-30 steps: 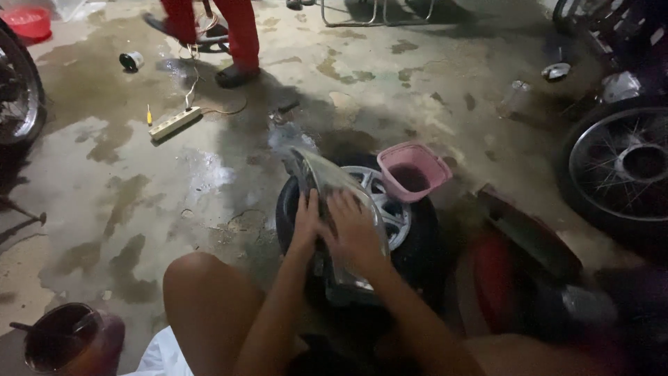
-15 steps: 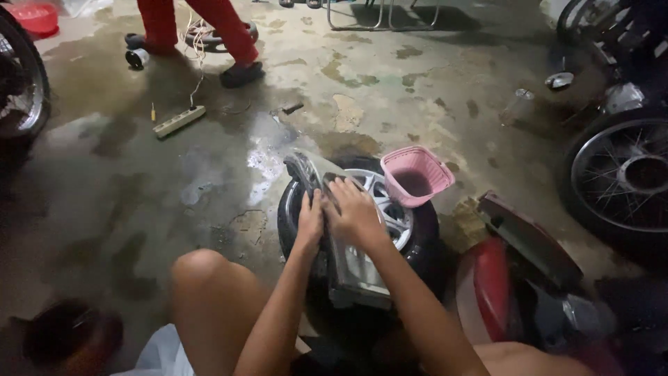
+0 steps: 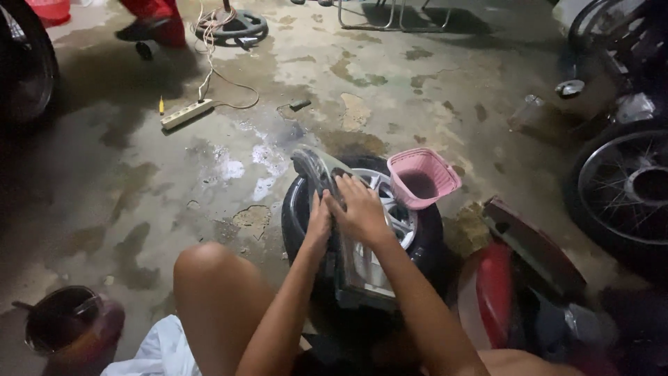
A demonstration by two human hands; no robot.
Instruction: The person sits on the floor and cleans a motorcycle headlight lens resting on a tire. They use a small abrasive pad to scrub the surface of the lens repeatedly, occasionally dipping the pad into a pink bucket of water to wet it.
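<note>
Left hand (image 3: 319,223) and right hand (image 3: 358,209) press a grey panel (image 3: 327,182), perhaps plastic, over a tyre (image 3: 300,209).

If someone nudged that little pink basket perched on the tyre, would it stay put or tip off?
It would probably tip easily: the pink basket sits tilted on the rounded edge of the tyre, not on flat floor. It looks like thin, open-weave plastic, so likely light and slightly flexible. Nothing visible seems to weigh it down, though its inside is dim.
</note>
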